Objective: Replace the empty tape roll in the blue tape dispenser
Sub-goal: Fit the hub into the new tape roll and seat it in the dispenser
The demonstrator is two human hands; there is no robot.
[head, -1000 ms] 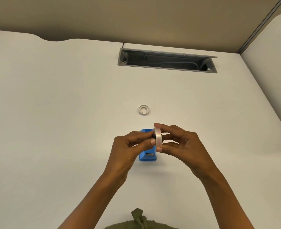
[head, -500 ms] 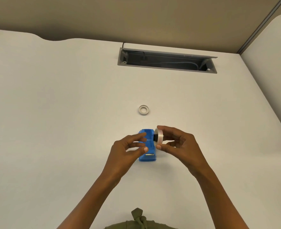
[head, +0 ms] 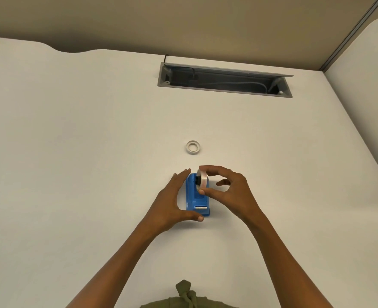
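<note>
The blue tape dispenser (head: 196, 201) stands on the white desk (head: 94, 163), its cutter end toward me. My left hand (head: 172, 203) cups the dispenser's left side, fingers along its back and thumb at the front corner. My right hand (head: 223, 187) pinches a full roll of tape (head: 202, 179) on edge between thumb and forefinger, right over the dispenser's rear slot. A black hub sits in the roll's centre. The empty white core (head: 193, 147) lies flat on the desk beyond the dispenser.
An open grey cable tray (head: 224, 82) with cords is set into the desk at the back. A beige partition wall rises behind it. A second white desk surface (head: 366, 85) adjoins on the right.
My left hand let go of the roll and moved down to brace the dispenser's left side. My right hand carried the roll lower, onto the dispenser's rear slot.
</note>
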